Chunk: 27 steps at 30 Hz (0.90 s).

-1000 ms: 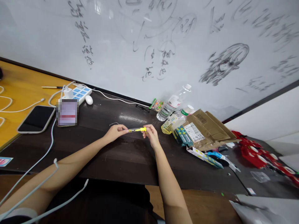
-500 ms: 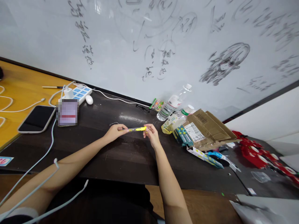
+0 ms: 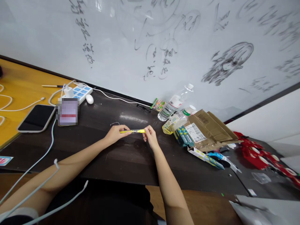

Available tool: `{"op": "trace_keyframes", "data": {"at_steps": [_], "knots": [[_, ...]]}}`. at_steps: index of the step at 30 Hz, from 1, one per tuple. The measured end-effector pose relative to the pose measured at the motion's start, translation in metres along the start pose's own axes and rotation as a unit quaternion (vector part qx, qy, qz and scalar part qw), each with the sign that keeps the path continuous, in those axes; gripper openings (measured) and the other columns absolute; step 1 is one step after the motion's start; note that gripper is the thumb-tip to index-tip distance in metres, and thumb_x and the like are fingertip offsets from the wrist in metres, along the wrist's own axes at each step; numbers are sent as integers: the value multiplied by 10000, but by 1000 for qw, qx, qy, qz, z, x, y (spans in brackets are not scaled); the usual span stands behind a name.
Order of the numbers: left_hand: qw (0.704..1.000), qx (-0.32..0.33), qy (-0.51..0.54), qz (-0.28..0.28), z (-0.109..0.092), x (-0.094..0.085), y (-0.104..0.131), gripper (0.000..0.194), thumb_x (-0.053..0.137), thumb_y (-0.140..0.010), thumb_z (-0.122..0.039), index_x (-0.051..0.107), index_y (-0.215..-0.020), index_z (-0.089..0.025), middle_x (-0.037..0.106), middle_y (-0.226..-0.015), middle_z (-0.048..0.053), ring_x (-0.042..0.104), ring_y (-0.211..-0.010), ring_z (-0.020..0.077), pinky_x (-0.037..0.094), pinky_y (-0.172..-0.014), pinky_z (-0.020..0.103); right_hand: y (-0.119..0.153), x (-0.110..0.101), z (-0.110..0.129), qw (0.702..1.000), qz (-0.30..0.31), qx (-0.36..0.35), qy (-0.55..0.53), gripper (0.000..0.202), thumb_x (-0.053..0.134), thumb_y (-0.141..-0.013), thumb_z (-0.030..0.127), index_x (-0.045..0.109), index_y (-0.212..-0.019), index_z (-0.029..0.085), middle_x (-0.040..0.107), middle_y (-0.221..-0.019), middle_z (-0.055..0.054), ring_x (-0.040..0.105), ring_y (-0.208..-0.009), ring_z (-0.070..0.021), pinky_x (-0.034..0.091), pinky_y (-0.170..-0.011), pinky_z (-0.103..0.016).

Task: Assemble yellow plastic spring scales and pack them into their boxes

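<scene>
A slim yellow pen (image 3: pixel 138 131) with a clear stretch in its barrel lies level between my two hands, above the dark table. My left hand (image 3: pixel 116 132) pinches its left end, where a yellow part shows under the fingertips. At the other end, the thumb and fingers of my right hand (image 3: pixel 150 135) close on the yellow tip, which they partly cover. A thin bent white wire (image 3: pixel 114 123) lies on the table just behind my left hand.
Behind stand a water bottle (image 3: pixel 170 107) and a bottle of yellow liquid (image 3: pixel 171 124), near a flattened cardboard box (image 3: pixel 211 128). Left are a phone (image 3: pixel 37 118), a power strip (image 3: pixel 82 93) and a white mouse (image 3: pixel 89 99). Loose white cables (image 3: pixel 47 153) cross my left arm.
More yellow now shows at the pen's left end, beneath my left fingers. My right hand has shifted slightly left and down. Both hands still grip the pen.
</scene>
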State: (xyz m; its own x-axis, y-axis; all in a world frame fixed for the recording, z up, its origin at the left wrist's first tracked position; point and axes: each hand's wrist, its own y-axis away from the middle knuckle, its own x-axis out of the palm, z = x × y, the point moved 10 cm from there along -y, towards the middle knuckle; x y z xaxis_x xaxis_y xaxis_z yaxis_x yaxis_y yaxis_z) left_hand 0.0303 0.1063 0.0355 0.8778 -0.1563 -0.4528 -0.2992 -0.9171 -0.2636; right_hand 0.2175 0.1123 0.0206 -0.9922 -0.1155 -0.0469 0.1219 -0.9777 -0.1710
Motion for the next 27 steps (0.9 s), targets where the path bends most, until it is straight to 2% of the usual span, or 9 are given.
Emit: {"op": "trace_keyframes", "data": {"at_steps": [4, 10, 13, 16, 19, 21, 23, 25, 27], "knots": [[999, -20, 36, 9, 10, 6, -1, 362, 623, -741, -502, 692, -856, -166, 483, -543, -51, 382, -510, 84, 270, -520, 215, 0, 4, 0, 1000, -1, -1, -26, 358, 564, -806, 511, 376, -721, 220, 463, -505, 93, 345, -352, -39, 298, -328, -146], [993, -44, 107, 23, 22, 13, -6, 382, 618, -734, -514, 676, -822, -147, 532, -566, -28, 429, -516, 93, 297, -509, 214, -1, -5, 4, 997, -16, 12, -74, 367, 470, -832, 558, 506, -818, 192, 523, -542, 44, 416, -375, -65, 322, -313, -166], [991, -46, 120, 22, 25, 12, -9, 387, 620, -727, -517, 677, -815, -144, 570, -602, -7, 481, -556, 110, 335, -526, 219, 0, -8, 8, 996, -20, 6, -84, 305, 530, -810, 498, 520, -876, 200, 560, -584, 38, 454, -393, -76, 350, -323, -178], [991, -47, 124, 25, 27, 13, -9, 390, 621, -721, -522, 678, -813, -148, 597, -626, 3, 515, -580, 122, 362, -540, 224, 1, -6, 13, 997, -25, -6, -66, 265, 615, -767, 437, 505, -854, 212, 552, -577, 57, 447, -390, -68, 351, -335, -172], [990, -46, 131, 22, 27, 12, -10, 370, 636, -710, -507, 674, -798, -150, 602, -621, -3, 509, -559, 110, 362, -538, 219, 1, -6, 16, 999, -21, -17, -47, 273, 617, -768, 446, 497, -834, 210, 547, -586, 56, 438, -389, -63, 346, -344, -175], [989, -54, 134, 8, 28, 8, -10, 351, 643, -708, -489, 670, -791, -149, 581, -586, -14, 478, -518, 95, 342, -512, 213, -1, -22, 19, 997, -58, -31, -38, 279, 563, -800, 474, 501, -852, 207, 546, -601, 46, 433, -398, -66, 333, -347, -179], [988, -69, 136, -8, 29, 3, -10, 334, 641, -711, -469, 667, -792, -146, 544, -534, -28, 434, -471, 82, 313, -478, 208, -1, -52, 22, 990, -135, -48, -9, 276, 520, -818, 476, 502, -855, 204, 533, -607, 43, 411, -403, -69, 305, -348, -183], [987, -82, 138, -15, 31, 0, -10, 323, 639, -716, -453, 669, -803, -144, 515, -500, -37, 402, -440, 74, 291, -455, 206, 1, -81, 25, 976, -200, -58, 65, 236, 544, -799, 431, 506, -838, 202, 513, -608, 46, 396, -423, -77, 299, -373, -193], [987, -86, 137, -15, 32, -1, -10, 323, 639, -717, -452, 673, -810, -144, 506, -491, -40, 394, -433, 72, 276, -446, 206, 1, -91, 27, 963, -195, -63, 174, 184, 581, -765, 364, 540, -826, 195, 498, -615, 43, 424, -486, -96, 347, -452, -215]]}}
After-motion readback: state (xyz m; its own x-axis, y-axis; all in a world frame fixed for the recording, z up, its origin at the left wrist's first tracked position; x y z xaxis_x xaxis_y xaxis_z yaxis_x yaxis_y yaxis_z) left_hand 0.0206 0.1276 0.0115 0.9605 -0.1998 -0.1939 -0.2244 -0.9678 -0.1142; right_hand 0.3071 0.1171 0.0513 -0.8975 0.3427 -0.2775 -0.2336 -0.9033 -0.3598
